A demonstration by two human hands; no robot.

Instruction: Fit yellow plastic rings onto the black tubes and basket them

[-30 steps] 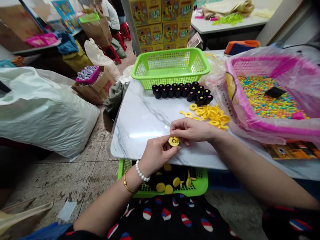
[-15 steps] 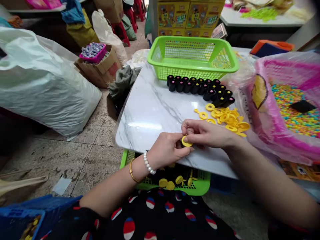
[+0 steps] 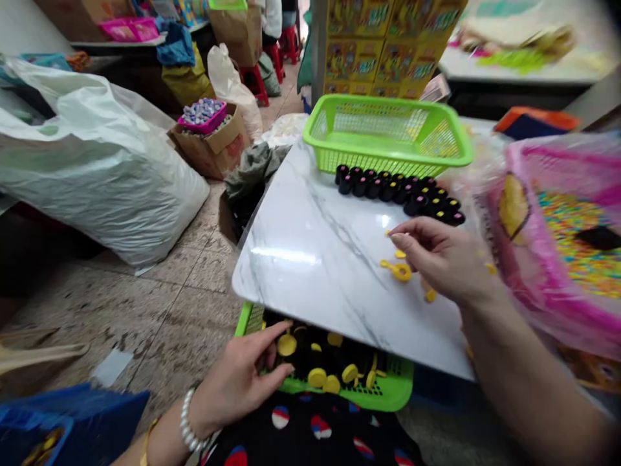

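My left hand (image 3: 242, 375), with a pearl bracelet, is over the left side of the lower green basket (image 3: 400, 388), thumb and fingers spread beside a yellow-capped black piece (image 3: 287, 345). That basket holds several black pieces with yellow caps. My right hand (image 3: 436, 259) is above the marble-patterned table, its thumb and index finger close together at a small yellow bit (image 3: 389, 233). Yellow ring-shaped parts (image 3: 402, 272) lie under and beside it; the hand hides some of them. Black cylinders (image 3: 389, 191) with pink or yellow centres stand in rows behind.
An upper green basket (image 3: 388, 155) stands at the table's back. On the right is a pink basket (image 3: 533, 259) of colourful beads in plastic. A large white sack (image 3: 107, 168), a cardboard box (image 3: 220, 149) and a blue crate (image 3: 97, 421) are on the left.
My hands have parted. The left one let go of the yellow-capped piece and moved down to the lower basket; the right one moved up and right to the yellow parts. The view has shifted.
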